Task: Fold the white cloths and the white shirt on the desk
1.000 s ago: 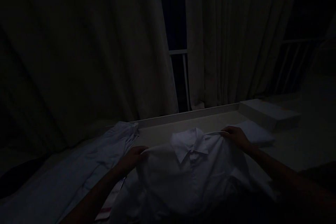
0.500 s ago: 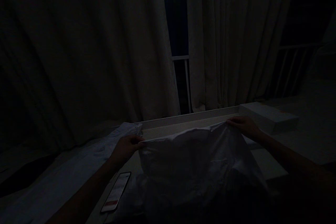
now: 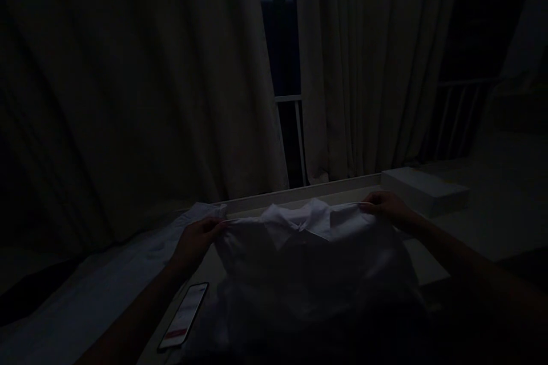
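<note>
A pale collared shirt (image 3: 299,274) hangs stretched between my two hands, its pointed collar at the top middle. My left hand (image 3: 199,236) pinches the shirt at the left shoulder. At the other shoulder my right hand (image 3: 383,205) is closed on the fabric, about level with the collar. The lower part of the shirt fades into darkness. A phone (image 3: 184,316) with a lit screen lies on the surface below my left forearm.
Another pale cloth (image 3: 107,291) spreads out on the left. A white box (image 3: 423,191) sits at the right end of a low ledge (image 3: 308,191). Long curtains (image 3: 214,80) hang behind, with a railing (image 3: 287,98) in the gap. The room is very dark.
The shirt's collar now shows between my hands, where a plain fabric edge showed before. Both hands have shifted slightly left in view and still grip the shirt.
</note>
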{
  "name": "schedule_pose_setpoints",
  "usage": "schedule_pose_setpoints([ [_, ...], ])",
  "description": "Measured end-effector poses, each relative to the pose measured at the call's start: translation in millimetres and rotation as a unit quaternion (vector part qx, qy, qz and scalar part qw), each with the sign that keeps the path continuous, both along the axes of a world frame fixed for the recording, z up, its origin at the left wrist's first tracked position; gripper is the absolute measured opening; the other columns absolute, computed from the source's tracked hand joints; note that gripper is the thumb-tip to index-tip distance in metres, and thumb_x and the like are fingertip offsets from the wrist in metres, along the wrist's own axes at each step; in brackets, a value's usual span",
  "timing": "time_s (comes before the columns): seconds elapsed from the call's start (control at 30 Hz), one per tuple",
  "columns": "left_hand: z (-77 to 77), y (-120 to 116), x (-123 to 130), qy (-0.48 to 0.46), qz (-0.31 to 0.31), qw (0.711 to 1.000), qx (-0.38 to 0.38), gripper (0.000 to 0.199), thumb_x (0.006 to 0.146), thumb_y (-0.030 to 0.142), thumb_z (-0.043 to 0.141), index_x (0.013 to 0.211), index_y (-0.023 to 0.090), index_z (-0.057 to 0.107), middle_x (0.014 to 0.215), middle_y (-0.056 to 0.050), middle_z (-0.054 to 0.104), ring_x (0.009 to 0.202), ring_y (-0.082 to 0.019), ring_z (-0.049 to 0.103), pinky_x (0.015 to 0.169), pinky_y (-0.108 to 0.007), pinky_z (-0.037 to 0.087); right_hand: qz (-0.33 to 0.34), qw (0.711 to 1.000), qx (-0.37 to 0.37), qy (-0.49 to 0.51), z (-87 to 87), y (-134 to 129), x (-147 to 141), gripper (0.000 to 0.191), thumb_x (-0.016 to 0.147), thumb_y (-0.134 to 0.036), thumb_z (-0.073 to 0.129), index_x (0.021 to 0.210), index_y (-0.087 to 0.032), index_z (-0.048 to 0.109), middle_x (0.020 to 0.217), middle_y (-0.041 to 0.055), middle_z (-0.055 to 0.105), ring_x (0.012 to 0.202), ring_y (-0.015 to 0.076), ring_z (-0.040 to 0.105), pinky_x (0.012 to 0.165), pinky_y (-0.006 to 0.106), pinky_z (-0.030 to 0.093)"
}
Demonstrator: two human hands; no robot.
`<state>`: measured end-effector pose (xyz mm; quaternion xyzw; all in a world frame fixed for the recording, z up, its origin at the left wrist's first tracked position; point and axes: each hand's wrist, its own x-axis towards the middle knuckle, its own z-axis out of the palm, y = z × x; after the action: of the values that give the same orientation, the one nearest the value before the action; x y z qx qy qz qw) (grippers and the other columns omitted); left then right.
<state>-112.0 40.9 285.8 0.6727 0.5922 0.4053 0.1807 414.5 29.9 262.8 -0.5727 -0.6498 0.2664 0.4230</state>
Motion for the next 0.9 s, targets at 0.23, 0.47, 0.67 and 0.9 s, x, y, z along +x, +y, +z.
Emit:
schedule_pose_setpoints([
  [0.23,3.0,-5.5,1.5,0.025,-0.028,0.999,0.024,0.033,0.070,0.049,0.058,0.084,0.020,0.065,0.082,0.000,0.068,0.078,-0.019,0.061,0.067,-0.026,0.047,0.037,0.999,0.009,-0.017,21.5,-8.2,-7.6,0.031,0.061,-0.045,0.077,0.068,-0.018,0.065,0.071,0.0026,0.066,0.068,0.0169,0.059,0.059,0.025,0.043],
  [0.47,-6.0,-10.4,4.6,0.047,-0.038,0.998,-0.018,0.040,0.067,0.056,0.064,0.085,0.020,0.071,0.084,-0.002,0.072,0.083,-0.023,0.065,0.073,-0.030,0.049,0.103,0.994,-0.045,0.001,11.9,-10.7,-4.7,0.034,0.061,-0.048,0.078,0.074,-0.019,0.066,0.071,-0.0002,0.064,0.065,0.0144,0.056,0.056,0.023,0.040],
  [0.67,12.6,-18.8,4.4,-0.020,-0.005,0.999,-0.028,0.047,0.068,0.063,0.064,0.087,0.021,0.075,0.091,-0.002,0.075,0.091,-0.025,0.066,0.076,-0.031,0.051,0.104,0.993,-0.052,-0.004,23.0,-16.9,3.5,0.040,0.069,-0.058,0.072,0.073,-0.018,0.069,0.072,0.0022,0.066,0.067,0.0149,0.057,0.060,0.025,0.041],
  [0.9,20.3,25.6,8.6,0.033,0.072,0.994,0.075,0.051,0.075,0.065,0.057,0.101,0.023,0.072,0.101,-0.001,0.073,0.096,-0.023,0.064,0.079,-0.029,0.050,0.032,0.992,0.071,-0.099,38.3,31.4,-5.0,0.044,0.085,-0.060,0.053,0.086,-0.019,0.070,0.082,0.0044,0.068,0.074,0.0179,0.059,0.064,0.026,0.041],
])
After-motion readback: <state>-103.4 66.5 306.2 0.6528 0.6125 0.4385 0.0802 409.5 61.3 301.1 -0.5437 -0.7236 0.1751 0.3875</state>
